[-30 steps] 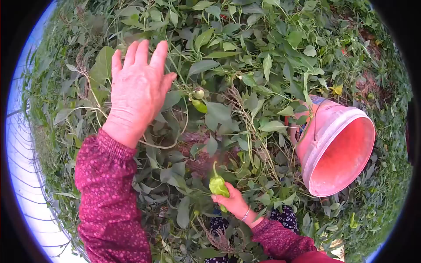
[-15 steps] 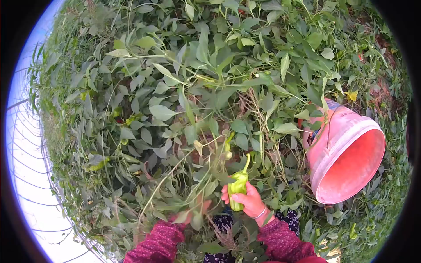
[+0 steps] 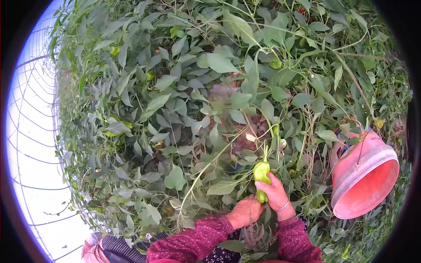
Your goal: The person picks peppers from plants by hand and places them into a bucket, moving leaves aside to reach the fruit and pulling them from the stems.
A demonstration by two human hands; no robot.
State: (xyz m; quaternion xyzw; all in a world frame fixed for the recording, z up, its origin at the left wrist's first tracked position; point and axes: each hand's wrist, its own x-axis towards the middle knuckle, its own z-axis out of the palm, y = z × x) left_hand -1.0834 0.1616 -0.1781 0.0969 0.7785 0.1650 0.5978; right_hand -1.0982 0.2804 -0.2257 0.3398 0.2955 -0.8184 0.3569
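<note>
My right hand (image 3: 275, 193) is wrapped round a light green pepper (image 3: 262, 172), its thumb across the front and the long stem pointing up. A thin bracelet circles that wrist. Close beside it on the left, my left hand (image 3: 246, 212) is closed, with its fingers curled near the pepper's lower end. Whatever those fingers hold, if anything, is hidden. Leafy pepper plants (image 3: 175, 177) surround both hands, and a long bare-looking stem (image 3: 206, 166) slants up just left of them.
A pink bucket (image 3: 366, 175) lies tilted among the plants at right, its mouth facing the lower right. More green peppers (image 3: 118, 128) hang among the leaves at left. Striped dark cloth (image 3: 127, 246) shows at the lower left, near the pale wall (image 3: 35, 175) with curved ribs.
My left hand has come out from behind leaves and moved right, beside my right hand. The pepper stays in my right hand. The view has shifted, and striped cloth now shows at lower left.
</note>
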